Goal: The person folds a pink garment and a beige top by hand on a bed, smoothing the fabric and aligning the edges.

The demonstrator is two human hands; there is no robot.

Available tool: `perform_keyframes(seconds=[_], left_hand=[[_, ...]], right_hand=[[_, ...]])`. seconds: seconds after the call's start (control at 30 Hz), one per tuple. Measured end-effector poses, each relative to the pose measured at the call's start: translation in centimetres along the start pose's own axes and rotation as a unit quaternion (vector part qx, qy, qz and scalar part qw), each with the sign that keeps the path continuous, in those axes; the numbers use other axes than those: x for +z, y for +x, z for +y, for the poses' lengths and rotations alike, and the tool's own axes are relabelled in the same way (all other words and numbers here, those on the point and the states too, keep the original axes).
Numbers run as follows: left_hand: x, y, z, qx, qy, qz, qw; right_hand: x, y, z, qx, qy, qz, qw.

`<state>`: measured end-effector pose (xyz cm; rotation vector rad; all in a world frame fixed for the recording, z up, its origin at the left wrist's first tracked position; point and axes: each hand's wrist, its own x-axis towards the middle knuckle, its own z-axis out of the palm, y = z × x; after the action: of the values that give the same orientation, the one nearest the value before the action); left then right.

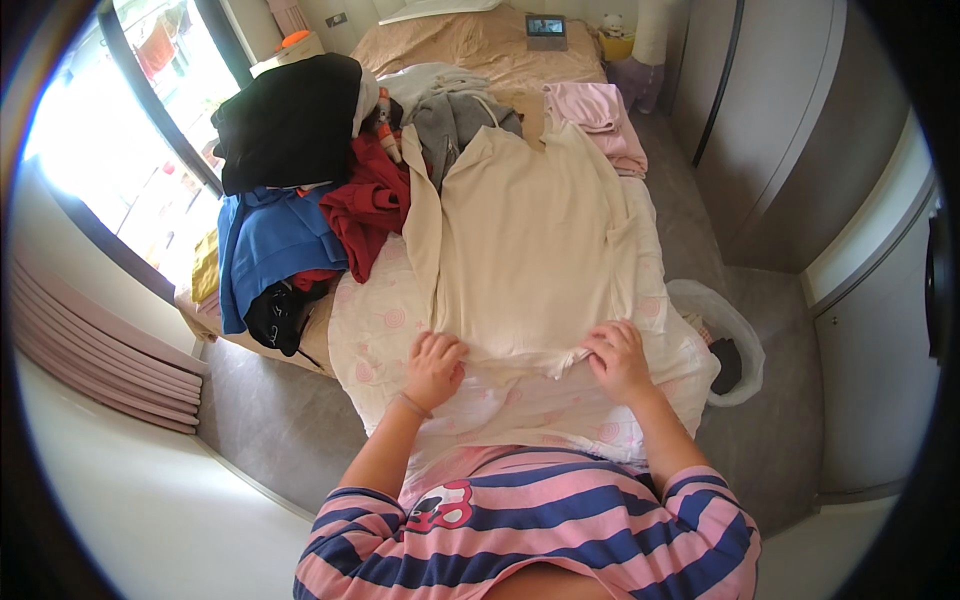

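A cream long-sleeved top (535, 245) lies spread on the bed, its hem toward me and its neck end away. My left hand (436, 367) is closed on the left corner of the hem, fingers curled over the cloth. At the right corner, my right hand (617, 362) pinches the hem, where the fabric bunches a little. One sleeve (424, 225) runs down along the left side of the top. Beneath it is a white cover (385, 345) with a pink pattern.
Piled clothes stand on the left: a black garment (290, 120), a blue one (275, 240) and a red one (370, 205). Grey clothing (450, 130) lies behind the top, folded pink cloth (597, 125) at far right. A bag-lined bin (735, 345) stands on the floor to the right.
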<state>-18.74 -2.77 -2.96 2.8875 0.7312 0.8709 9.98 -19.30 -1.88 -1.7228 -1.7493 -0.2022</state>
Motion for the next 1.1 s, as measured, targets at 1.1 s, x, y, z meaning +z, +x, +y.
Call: perform_keyframes(seconds=[1.1], left_hand=[[0.7, 0.9, 3.2, 0.085, -0.085, -0.139, 0.983]], right_hand=[[1.9, -0.8, -0.9, -0.049, 0.036, -0.109, 0.992]])
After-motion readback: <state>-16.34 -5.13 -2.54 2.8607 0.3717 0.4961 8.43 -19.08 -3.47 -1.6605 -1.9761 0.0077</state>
